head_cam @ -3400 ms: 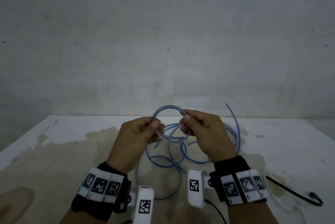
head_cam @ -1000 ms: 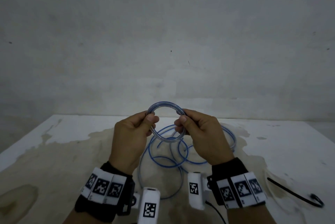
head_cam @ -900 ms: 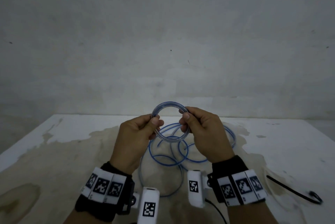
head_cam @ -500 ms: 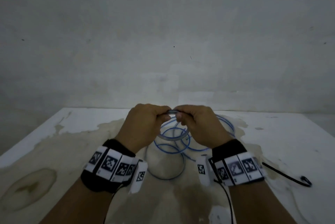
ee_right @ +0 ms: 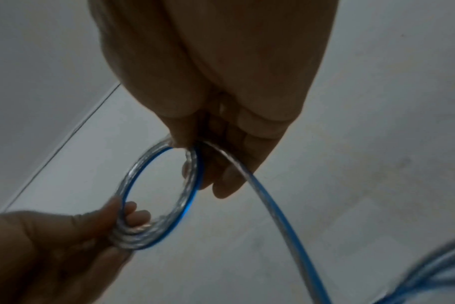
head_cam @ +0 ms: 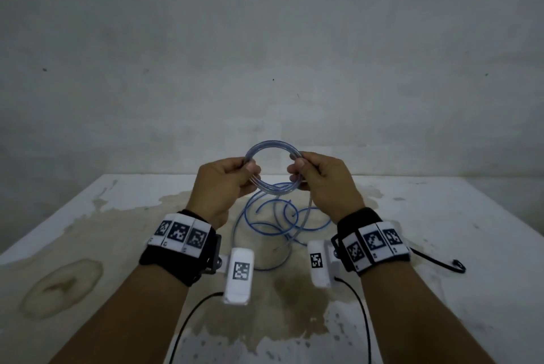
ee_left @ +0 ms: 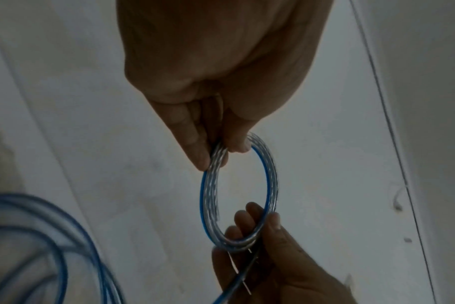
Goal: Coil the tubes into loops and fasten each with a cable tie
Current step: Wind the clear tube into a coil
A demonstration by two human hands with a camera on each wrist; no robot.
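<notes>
Fingers and thumb of the left hand (head_cam: 220, 184) pinch the left side of a small coil (head_cam: 272, 171) of clear blue-striped tube, while the right hand (head_cam: 323, 184) pinches its right side, holding it above the table (head_cam: 441, 231). Loose tube (head_cam: 276, 225) trails onto the white, brown-stained tabletop. A black cable tie (head_cam: 438, 260) lies at near right. A bare grey wall (head_cam: 265, 40) rises beyond the far edge.

Coil (head_cam: 272, 169) between both hands, above loose tube (head_cam: 276, 225) on table (head_cam: 441, 216)
</notes>
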